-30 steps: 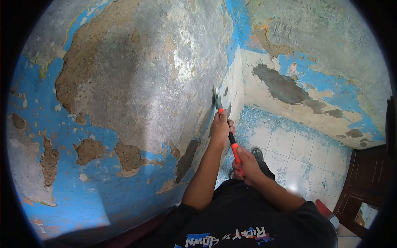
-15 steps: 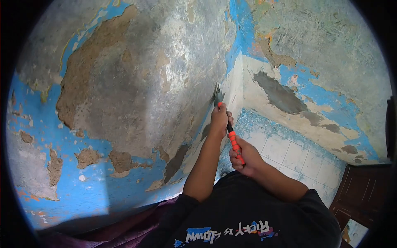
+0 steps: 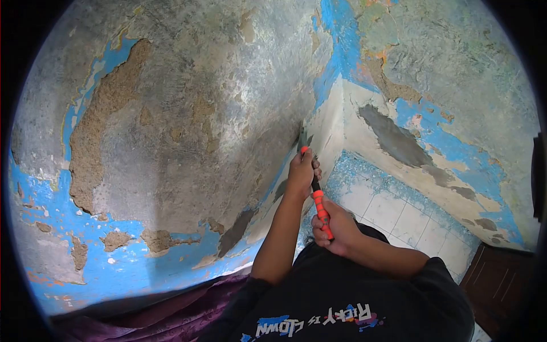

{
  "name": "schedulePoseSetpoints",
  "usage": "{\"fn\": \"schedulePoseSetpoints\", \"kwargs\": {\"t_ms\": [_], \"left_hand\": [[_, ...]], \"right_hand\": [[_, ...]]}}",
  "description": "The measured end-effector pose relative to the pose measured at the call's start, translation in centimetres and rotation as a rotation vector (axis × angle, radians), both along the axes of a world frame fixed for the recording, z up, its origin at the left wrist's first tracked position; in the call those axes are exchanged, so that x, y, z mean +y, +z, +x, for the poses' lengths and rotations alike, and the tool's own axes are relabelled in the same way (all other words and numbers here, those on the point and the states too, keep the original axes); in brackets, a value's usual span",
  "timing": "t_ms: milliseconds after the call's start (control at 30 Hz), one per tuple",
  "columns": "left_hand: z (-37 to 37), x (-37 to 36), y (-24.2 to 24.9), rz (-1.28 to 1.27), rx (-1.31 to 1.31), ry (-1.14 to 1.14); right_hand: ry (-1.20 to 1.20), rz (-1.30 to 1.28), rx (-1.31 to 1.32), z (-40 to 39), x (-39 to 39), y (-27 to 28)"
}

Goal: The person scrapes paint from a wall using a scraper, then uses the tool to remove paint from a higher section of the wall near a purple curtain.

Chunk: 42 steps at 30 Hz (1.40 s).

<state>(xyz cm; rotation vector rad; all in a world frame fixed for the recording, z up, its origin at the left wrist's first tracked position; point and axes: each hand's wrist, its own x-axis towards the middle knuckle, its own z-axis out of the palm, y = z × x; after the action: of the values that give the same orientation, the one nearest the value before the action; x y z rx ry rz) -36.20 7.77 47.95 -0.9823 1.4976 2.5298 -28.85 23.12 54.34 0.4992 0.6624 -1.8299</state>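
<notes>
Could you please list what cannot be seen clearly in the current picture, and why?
In the head view:
Tool tip: too small and blurred to tell its shape.
Black shaft: partly covered by the left hand.
Orange grip: partly covered by the right hand.
Purple cloth: cut off by the dark edge.

Pale floor tiles (image 3: pixel 400 221) lie beside dark brown wood (image 3: pixel 498 279), purple cloth (image 3: pixel 185 310) lower left.
</notes>
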Motion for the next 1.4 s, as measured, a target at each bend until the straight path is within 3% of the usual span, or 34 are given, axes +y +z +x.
{"fn": "schedulePoseSetpoints", "kwargs": {"t_ms": [167, 233, 333, 833, 1400], "left_hand": [[-2.2, 0.8, -1.3, 0.004, 0.013, 0.018], [-1.2, 1.3, 0.6, 0.031, 0.054, 0.040], [-2.0, 1.1, 0.2, -0.012, 0.017, 0.002], [-2.5, 2.4, 1.5, -0.036, 0.000, 0.104], [1.7, 0.4, -0.1, 0.080, -0.004, -0.018]], "right_hand": [[0.017, -0.055, -0.025, -2.6, 1.3, -1.2], [0.067, -0.095, -0.005, -2.3, 2.4, 0.1], [0.053, -0.014, 0.001, -2.8, 1.8, -0.4], [0.123, -0.078, 0.028, -4.4, 3.9, 0.7], [0.048, 0.014, 0.185, 0.9, 1.4, -6.3]]}}
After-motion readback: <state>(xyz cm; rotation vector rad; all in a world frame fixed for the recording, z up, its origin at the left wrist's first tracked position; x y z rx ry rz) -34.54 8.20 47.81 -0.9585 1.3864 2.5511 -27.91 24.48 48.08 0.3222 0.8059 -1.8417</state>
